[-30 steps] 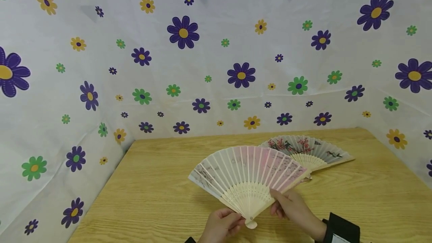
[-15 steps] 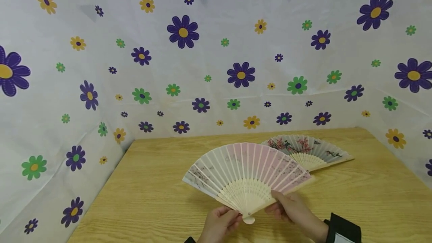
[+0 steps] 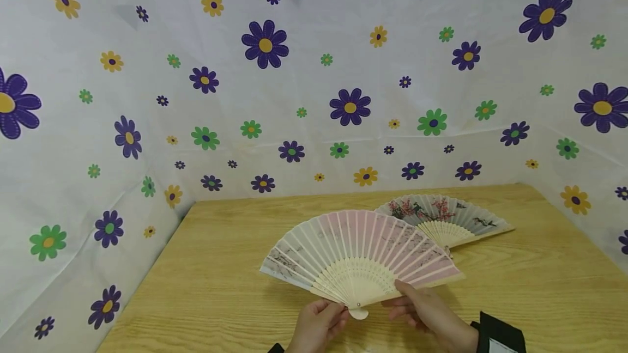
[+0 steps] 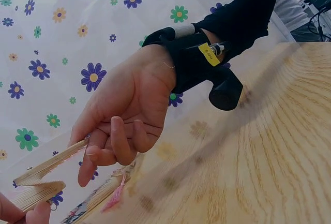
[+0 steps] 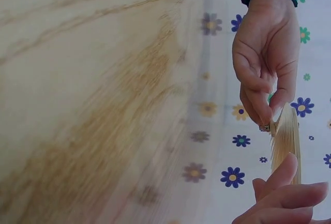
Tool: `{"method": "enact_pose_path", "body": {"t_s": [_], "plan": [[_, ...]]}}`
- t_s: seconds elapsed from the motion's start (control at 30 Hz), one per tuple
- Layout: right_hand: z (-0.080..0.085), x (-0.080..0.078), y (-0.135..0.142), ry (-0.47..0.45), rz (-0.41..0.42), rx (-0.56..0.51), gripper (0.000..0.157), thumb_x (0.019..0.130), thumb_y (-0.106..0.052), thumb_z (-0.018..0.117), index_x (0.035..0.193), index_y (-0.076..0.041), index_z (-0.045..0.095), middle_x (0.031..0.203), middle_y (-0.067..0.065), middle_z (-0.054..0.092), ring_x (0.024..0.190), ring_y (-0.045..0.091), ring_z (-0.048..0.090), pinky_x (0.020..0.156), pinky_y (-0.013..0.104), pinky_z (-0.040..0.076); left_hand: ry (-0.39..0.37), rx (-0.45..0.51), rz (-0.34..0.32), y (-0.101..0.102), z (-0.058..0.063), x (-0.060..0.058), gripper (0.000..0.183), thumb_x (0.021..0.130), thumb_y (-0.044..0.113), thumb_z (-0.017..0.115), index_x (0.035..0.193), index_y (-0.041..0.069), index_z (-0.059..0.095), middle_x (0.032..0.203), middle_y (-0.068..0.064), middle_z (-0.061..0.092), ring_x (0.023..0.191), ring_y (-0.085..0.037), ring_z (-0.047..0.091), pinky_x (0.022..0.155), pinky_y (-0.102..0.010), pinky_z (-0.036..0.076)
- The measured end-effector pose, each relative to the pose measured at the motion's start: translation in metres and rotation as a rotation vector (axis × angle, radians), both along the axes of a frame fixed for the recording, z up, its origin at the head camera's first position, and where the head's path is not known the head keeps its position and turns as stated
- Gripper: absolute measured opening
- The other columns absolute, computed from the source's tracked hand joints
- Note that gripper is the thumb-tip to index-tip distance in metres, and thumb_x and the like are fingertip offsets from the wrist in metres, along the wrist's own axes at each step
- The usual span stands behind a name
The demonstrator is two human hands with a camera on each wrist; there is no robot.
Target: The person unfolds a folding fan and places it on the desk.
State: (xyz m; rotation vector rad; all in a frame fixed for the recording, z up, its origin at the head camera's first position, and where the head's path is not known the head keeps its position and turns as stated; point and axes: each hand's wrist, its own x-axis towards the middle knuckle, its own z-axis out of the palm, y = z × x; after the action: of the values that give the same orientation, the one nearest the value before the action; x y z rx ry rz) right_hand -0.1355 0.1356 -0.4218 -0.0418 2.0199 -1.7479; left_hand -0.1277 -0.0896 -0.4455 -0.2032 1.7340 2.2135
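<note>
An unfolded folding fan (image 3: 338,244), white to pink with printed branches and pale pierced ribs, is held above the table in the head view. My left hand (image 3: 316,324) pinches its left edge beside the rivet; in the right wrist view this left hand (image 4: 31,213) shows only as fingertips in the left wrist view. My right hand (image 3: 427,309) holds the right outer rib, thumb on top and fingers below. From the left wrist, the right hand (image 4: 121,110) and the fan's ribs (image 4: 51,167) appear edge-on.
Behind lies a second open fan (image 3: 436,214) with red blossoms, partly covered by the first. A pink tassel (image 4: 115,195) hangs near it in the left wrist view. The wooden table (image 3: 221,255) is bordered by a flower-print sheet (image 3: 314,86) on three sides.
The fan has spread wider: its right edge has swung right and down with the right hand, and its left edge lies further left. The second fan stays put.
</note>
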Motion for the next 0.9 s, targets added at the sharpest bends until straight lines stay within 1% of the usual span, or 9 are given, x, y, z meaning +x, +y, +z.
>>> {"method": "enact_pose_path", "body": {"t_s": [0.1, 0.2, 0.33, 0.4, 0.47, 0.57, 0.67, 0.8, 0.9], "plan": [[0.002, 0.000, -0.003, -0.003, -0.023, -0.014, 0.066, 0.099, -0.049, 0.036, 0.113, 0.009, 0.064, 0.076, -0.005, 0.071, 0.053, 0.001, 0.039, 0.047, 0.015, 0.029, 0.001, 0.010, 0.008, -0.001, 0.000, 0.000, 0.021, 0.094, 0.007, 0.050, 0.103, -0.008, 0.060, 0.080, 0.005, 0.063, 0.072, 0.000, 0.061, 0.067, -0.012, 0.051], [0.001, 0.001, -0.007, -0.039, -0.053, -0.039, 0.065, 0.098, -0.048, 0.038, 0.113, 0.009, 0.064, 0.077, -0.007, 0.071, 0.054, 0.000, 0.041, 0.048, 0.015, 0.031, -0.010, 0.030, 0.033, -0.003, -0.002, 0.000, 0.022, 0.093, 0.008, 0.051, 0.104, -0.009, 0.060, 0.079, 0.004, 0.064, 0.072, 0.000, 0.061, 0.068, -0.012, 0.051], [-0.002, 0.002, -0.015, -0.089, -0.094, -0.066, 0.061, 0.098, -0.047, 0.040, 0.112, 0.007, 0.065, 0.076, -0.010, 0.070, 0.054, 0.000, 0.040, 0.050, 0.015, 0.031, -0.029, 0.057, 0.068, -0.007, -0.004, 0.001, 0.020, 0.092, 0.007, 0.052, 0.100, -0.007, 0.062, 0.077, 0.005, 0.065, 0.071, 0.000, 0.061, 0.068, -0.012, 0.052], [-0.002, -0.003, -0.021, -0.097, -0.105, -0.070, 0.060, 0.098, -0.047, 0.040, 0.110, 0.005, 0.066, 0.076, -0.010, 0.069, 0.055, 0.000, 0.039, 0.050, 0.015, 0.031, -0.042, 0.062, 0.078, -0.012, -0.003, -0.001, 0.017, 0.092, 0.007, 0.053, 0.099, -0.005, 0.064, 0.076, 0.005, 0.067, 0.071, 0.000, 0.062, 0.067, -0.012, 0.052], [0.000, -0.013, -0.031, -0.099, -0.107, -0.090, 0.058, 0.098, -0.047, 0.040, 0.108, 0.003, 0.067, 0.073, -0.011, 0.067, 0.055, 0.000, 0.040, 0.050, 0.015, 0.032, -0.050, 0.055, 0.084, -0.022, 0.001, -0.007, 0.016, 0.093, 0.007, 0.053, 0.097, -0.002, 0.065, 0.076, 0.005, 0.067, 0.070, 0.000, 0.062, 0.066, -0.012, 0.052], [0.001, -0.035, -0.049, -0.111, -0.093, -0.157, 0.056, 0.100, -0.043, 0.037, 0.110, 0.004, 0.065, 0.069, -0.013, 0.063, 0.055, -0.003, 0.041, 0.050, 0.013, 0.033, -0.047, 0.053, 0.112, -0.039, 0.006, -0.023, 0.015, 0.093, 0.006, 0.052, 0.097, -0.001, 0.065, 0.074, 0.005, 0.067, 0.070, 0.000, 0.063, 0.065, -0.012, 0.052], [-0.001, -0.060, -0.070, -0.113, -0.109, -0.209, 0.055, 0.102, -0.038, 0.034, 0.114, 0.008, 0.062, 0.065, -0.014, 0.060, 0.054, -0.005, 0.042, 0.049, 0.011, 0.033, -0.042, 0.041, 0.156, -0.056, 0.008, -0.047, 0.017, 0.093, 0.005, 0.052, 0.099, -0.004, 0.066, 0.073, 0.004, 0.067, 0.069, -0.001, 0.063, 0.064, -0.012, 0.052], [-0.009, -0.086, -0.095, -0.112, -0.194, -0.235, 0.052, 0.103, -0.032, 0.034, 0.115, 0.011, 0.060, 0.061, -0.012, 0.057, 0.051, -0.005, 0.042, 0.047, 0.010, 0.033, -0.067, -0.007, 0.228, -0.071, 0.009, -0.077, 0.019, 0.091, 0.004, 0.055, 0.102, -0.007, 0.067, 0.071, 0.002, 0.068, 0.067, -0.003, 0.064, 0.062, -0.014, 0.053], [-0.016, -0.097, -0.109, -0.122, -0.252, -0.261, 0.050, 0.103, -0.030, 0.035, 0.113, 0.012, 0.060, 0.058, -0.012, 0.057, 0.049, -0.004, 0.041, 0.045, 0.010, 0.032, -0.079, -0.035, 0.277, -0.077, 0.007, -0.092, 0.021, 0.090, 0.001, 0.057, 0.106, -0.010, 0.065, 0.069, 0.000, 0.067, 0.065, -0.006, 0.064, 0.061, -0.016, 0.054]]}}
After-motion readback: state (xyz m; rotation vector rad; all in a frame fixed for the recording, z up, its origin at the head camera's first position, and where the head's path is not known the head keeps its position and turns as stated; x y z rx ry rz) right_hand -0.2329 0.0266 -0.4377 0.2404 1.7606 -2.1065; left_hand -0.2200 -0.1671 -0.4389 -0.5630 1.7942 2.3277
